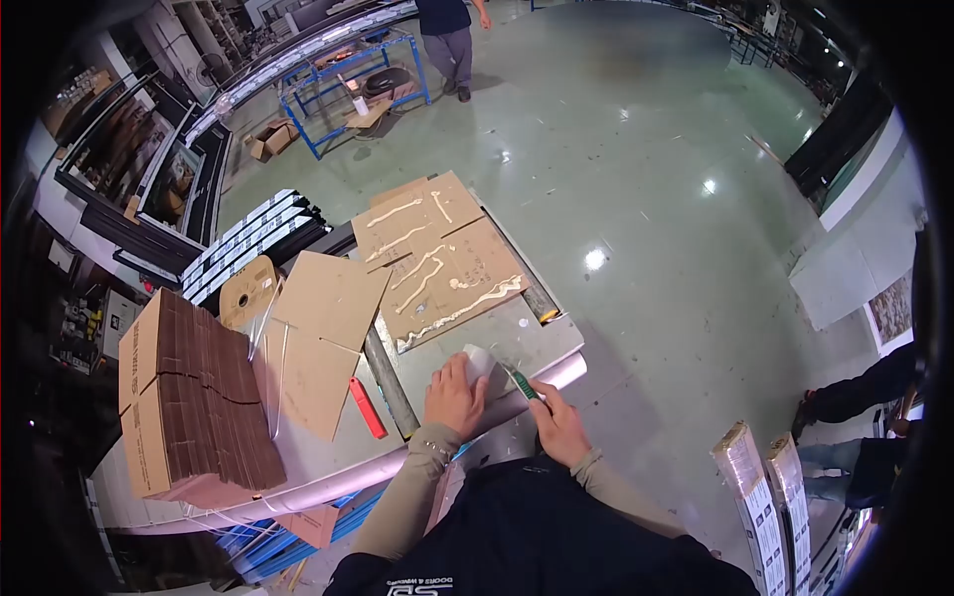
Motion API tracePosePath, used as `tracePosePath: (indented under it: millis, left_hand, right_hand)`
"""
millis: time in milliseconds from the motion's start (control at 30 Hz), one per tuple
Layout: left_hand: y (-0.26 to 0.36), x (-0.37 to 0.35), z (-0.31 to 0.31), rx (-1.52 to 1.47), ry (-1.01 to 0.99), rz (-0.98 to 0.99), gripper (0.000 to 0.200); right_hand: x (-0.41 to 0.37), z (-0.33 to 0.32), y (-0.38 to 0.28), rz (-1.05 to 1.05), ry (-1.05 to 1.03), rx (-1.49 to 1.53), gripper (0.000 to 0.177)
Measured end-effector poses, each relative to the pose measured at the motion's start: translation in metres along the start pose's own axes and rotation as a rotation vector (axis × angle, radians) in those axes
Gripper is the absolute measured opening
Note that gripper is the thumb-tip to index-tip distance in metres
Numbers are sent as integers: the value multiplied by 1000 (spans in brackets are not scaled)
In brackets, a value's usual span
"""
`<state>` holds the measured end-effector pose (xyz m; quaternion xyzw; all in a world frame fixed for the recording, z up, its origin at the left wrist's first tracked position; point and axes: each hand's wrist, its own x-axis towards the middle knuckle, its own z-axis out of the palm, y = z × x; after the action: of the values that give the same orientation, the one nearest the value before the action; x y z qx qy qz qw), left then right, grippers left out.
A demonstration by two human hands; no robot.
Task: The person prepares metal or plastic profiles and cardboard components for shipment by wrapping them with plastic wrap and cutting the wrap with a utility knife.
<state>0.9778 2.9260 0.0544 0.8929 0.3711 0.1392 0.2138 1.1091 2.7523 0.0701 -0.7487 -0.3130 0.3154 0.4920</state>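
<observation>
Near the front edge of the worktable [550, 343], my left hand [455, 397] is closed on a small white piece [478, 364]; what it is I cannot tell. My right hand [562, 427] grips a green utility knife [523, 383], its blade end pointing toward the white piece. Just beyond my hands lies a flat cardboard sheet [477, 260] with wavy beads of pale glue or foam on it. A red tool [368, 407], long and narrow, rests to the left of my left hand.
A bundled stack of folded cardboard [199, 397] stands at the table's left, beside a loose cardboard sheet [318, 328] and a cardboard spool [248, 290]. Wrapped profiles [760, 512] stand at the lower right. A person [449, 50] stands near a blue-framed table [412, 74].
</observation>
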Motion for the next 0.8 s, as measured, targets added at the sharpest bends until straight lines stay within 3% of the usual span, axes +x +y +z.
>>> tracePosePath:
  millis: [133,200,300,467,567,800]
  left_hand:
    - [-3,-1,12,11,55,29,55]
    - [-1,2,11,19,65,25,51]
    - [1,-3,15,34,44,-13,45]
    - [3,5,15,52,58,-15,39]
    - [9,6,12,31,36,-40,37]
    - [14,6,8,7,29,-65,39]
  right_hand:
    - [4,1,11,-106,49,-17,39]
    - [5,7,23,-287,144,-50,39]
    - [-5,-2,2,-68,12,11,38]
    - [-8,3,3,-162,47,27,38]
    - [-9,-3,-4,-28,-50,29,37]
    - [-9,4,0,-104,7,43,37]
